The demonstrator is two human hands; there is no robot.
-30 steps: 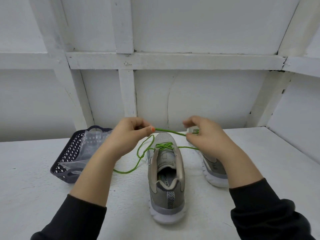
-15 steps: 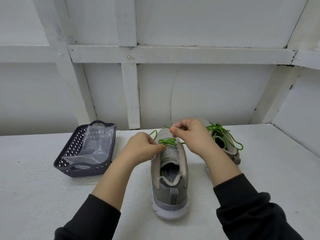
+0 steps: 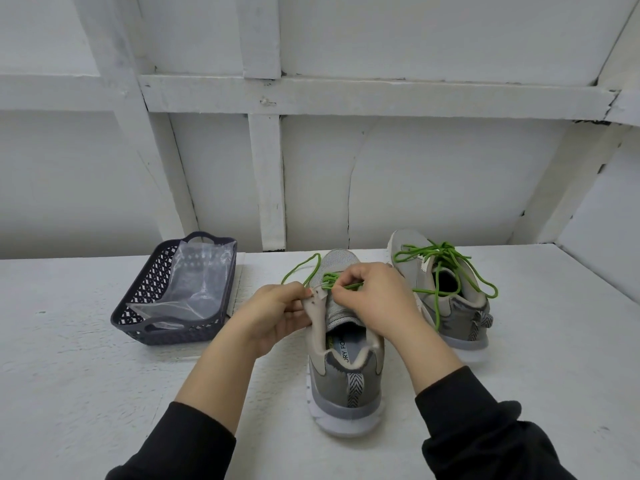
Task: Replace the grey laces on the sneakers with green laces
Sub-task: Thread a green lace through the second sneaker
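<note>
Sneakers (image 3: 346, 386) on white table (image 3: 69, 375), panelled wall (image 3: 433, 185)

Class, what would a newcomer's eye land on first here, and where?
The bright green lace at the centre, pinched by the right hand while the left hand grips the eyelet flap of the near sneaker. Behind it to the right, the far sneaker carries a loose second lace. At left, a dark basket holds a clear bag.

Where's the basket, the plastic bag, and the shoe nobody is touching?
basket (image 3: 147, 289): head view, on its left lattice wall.
plastic bag (image 3: 201, 275): head view, on the middle of the bag.
other shoe (image 3: 408, 244): head view, on its grey toe.
</note>
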